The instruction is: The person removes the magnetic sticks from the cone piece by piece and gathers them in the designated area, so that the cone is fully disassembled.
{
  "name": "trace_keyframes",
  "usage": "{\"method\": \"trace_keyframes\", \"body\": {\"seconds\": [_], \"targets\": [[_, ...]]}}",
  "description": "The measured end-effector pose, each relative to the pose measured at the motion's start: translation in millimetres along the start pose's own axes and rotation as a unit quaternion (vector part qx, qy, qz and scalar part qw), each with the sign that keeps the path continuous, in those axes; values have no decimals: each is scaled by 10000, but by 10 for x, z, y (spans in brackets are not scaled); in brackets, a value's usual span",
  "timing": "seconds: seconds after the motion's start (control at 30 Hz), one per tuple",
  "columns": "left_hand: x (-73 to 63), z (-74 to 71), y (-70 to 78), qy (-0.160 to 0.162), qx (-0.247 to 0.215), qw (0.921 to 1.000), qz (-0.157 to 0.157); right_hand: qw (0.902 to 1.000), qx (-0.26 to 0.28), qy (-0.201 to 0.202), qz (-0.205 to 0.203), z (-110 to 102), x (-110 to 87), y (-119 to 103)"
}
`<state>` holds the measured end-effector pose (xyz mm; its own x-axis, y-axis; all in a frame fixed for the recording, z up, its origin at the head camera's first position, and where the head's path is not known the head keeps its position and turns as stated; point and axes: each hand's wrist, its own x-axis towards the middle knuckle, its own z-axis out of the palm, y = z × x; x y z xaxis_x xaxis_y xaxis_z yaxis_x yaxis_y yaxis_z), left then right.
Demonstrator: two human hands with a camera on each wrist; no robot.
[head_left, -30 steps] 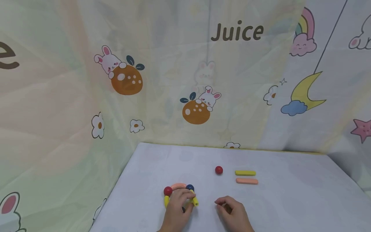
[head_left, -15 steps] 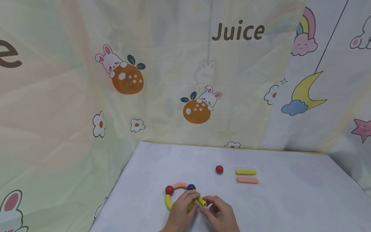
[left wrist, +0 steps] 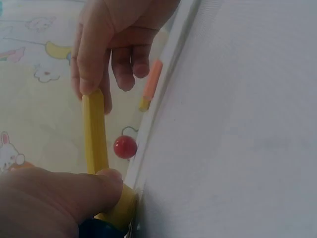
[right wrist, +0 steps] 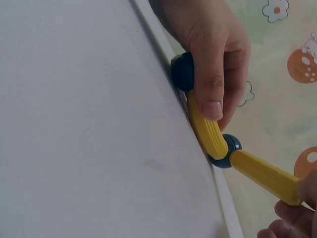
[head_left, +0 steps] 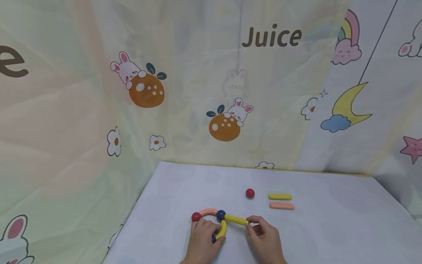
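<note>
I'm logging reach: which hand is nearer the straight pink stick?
Right. The right hand is on the person's side of the straight pink stick; the left hand is too, but farther left.

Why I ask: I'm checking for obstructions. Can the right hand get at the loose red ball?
Probably yes, if the right hand releases its yellow stick: nothing stands between that hand and the loose red ball on the table.

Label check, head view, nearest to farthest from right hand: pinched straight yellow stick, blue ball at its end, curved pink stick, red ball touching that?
1. Straight yellow stick, in right hand.
2. Blue ball, at its left end.
3. Curved pink stick, further left.
4. Red ball, leftmost.
</note>
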<state>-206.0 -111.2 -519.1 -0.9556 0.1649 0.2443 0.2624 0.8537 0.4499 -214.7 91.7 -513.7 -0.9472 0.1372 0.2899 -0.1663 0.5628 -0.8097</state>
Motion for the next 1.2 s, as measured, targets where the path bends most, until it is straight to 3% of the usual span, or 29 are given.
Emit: {"method": "trace_keyframes", "body": {"seconds": [0.27,0.4,0.5,0.63,0.83,0.97,1.07,1.2], "targets": [[-18,-41,-43,-232,-431,9968,626,9990,-360,-240,69,-48,87,110],[-20,-35,-64,-74,-465,9955,827,9965,-699,-463,67,-103,121,176],[-17,-43,-75,235,-420,9962,723,9937,-805,-776,44,-160,136,217],[0,-74,-90,686,-206,9970,289,9889,-728,-1297,-21,-217,136,243],[-3,-105,-81,1131,33,9935,-152,9780,-469,-1979,-470,-219,107,248],[-16,-107,-47,1022,-46,9946,196,9750,-382,-2095,-636,-186,85,232],[-25,-106,-19,809,-56,9952,550,9782,-445,-1946,-567,-156,74,223],[-30,-110,18,527,99,9969,572,9829,-463,-1737,-398,-143,70,229]]}}
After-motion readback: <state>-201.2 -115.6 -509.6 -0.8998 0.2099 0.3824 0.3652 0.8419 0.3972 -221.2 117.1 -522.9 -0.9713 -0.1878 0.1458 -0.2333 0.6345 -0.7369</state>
